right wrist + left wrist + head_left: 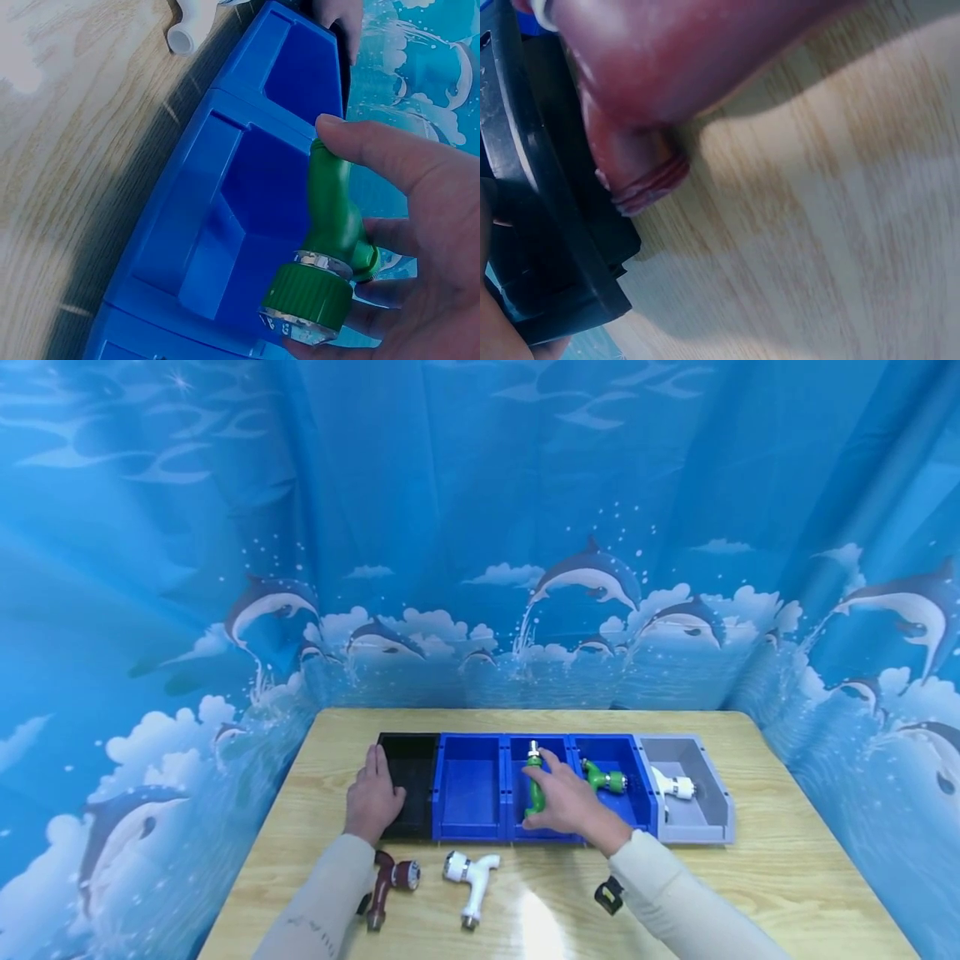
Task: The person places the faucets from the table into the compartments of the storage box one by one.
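In the head view my right hand (566, 797) holds a green faucet (536, 789) at a blue bin (517, 752), the middle one of the row. The right wrist view shows the thumb at one end of this green faucet (330, 202), with the fingers behind its body and ribbed knob. My left hand (372, 797) rests on the left wall of the black bin (414, 814), fingers straight and thumb toward the inside. Close below that hand a dark red faucet (382, 889) lies on the table, and it looms large in the left wrist view (675, 60).
A white faucet (476, 881) lies in front of another blue bin (471, 785). Right of my right hand, a blue bin (633, 814) holds a green faucet (603, 779) and a grey bin (697, 818) holds a white faucet (675, 786). A dolphin-printed curtain (480, 527) surrounds the wooden table (780, 860).
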Demonstrator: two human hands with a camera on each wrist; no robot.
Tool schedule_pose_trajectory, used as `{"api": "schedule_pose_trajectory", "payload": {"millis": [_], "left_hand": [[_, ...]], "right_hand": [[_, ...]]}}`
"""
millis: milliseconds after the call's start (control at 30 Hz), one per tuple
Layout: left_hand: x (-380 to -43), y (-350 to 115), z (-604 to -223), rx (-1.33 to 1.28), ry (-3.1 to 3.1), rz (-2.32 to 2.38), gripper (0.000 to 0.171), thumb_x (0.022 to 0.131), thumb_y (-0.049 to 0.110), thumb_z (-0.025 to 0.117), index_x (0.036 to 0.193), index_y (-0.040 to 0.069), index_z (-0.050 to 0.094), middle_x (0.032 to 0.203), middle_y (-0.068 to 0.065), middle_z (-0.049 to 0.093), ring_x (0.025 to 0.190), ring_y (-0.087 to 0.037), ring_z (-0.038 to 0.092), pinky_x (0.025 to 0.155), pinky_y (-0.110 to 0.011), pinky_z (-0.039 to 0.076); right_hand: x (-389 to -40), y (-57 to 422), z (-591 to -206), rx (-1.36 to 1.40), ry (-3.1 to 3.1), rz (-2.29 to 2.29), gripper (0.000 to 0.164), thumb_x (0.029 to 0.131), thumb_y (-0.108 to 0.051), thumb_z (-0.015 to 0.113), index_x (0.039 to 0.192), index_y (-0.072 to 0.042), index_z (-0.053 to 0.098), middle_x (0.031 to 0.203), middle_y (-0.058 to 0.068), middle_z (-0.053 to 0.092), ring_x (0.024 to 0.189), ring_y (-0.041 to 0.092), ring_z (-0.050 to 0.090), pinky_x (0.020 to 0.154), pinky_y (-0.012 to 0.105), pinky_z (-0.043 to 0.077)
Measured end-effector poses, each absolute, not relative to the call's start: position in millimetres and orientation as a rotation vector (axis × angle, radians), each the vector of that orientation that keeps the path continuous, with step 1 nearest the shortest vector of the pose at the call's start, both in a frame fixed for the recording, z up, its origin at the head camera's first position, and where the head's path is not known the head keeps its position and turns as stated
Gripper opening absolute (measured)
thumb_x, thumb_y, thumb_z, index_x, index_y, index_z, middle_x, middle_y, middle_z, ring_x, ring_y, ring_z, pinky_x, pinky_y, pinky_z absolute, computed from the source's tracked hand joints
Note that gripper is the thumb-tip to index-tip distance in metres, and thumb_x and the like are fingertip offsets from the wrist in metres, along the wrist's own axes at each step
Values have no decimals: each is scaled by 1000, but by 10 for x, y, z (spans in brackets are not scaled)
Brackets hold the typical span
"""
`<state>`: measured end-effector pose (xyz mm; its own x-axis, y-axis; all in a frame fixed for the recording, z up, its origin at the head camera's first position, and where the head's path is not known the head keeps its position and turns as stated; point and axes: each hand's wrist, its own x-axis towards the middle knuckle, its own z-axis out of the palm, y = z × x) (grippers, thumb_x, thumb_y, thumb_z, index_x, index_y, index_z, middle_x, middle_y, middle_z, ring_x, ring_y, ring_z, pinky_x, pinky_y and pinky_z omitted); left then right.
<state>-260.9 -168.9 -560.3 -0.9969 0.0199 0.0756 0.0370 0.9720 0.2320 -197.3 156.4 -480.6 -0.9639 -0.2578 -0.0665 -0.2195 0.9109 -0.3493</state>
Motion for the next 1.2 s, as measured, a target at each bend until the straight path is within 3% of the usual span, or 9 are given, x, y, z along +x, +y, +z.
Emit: {"api": "schedule_pose_trajectory", "payload": {"millis": [433, 667, 1200], "left_hand": [[-2610, -1666, -5594, -57, -3033, -364, 92, 89, 30, 66, 152, -7, 10, 158, -24, 17, 125, -43, 45, 89, -55, 48], [-2612, -1669, -5601, -43, -3032, -352, 92, 88, 30, 66, 152, -6, 10, 158, -24, 16, 125, -43, 46, 88, -54, 48], [-2613, -1685, -5630, -31, -3021, -368, 92, 87, 29, 66, 152, -6, 12, 158, -23, 19, 123, -43, 48, 87, -54, 49]], "right_hand": [[-2042, 1573, -4853, -348, 2948, -527, 89, 64, -39, 89, 141, -15, 51, 158, 19, 22, 133, 43, 39, 95, 62, 45], [-2115, 1563, -4889, -358, 2957, -549, 88, 65, -40, 88, 141, -14, 52, 157, 20, 23, 130, 45, 42, 89, 62, 48], [-2217, 1515, -4952, -325, 2936, -550, 87, 66, -41, 87, 141, -14, 52, 157, 19, 24, 130, 44, 42, 95, 62, 44]]}}
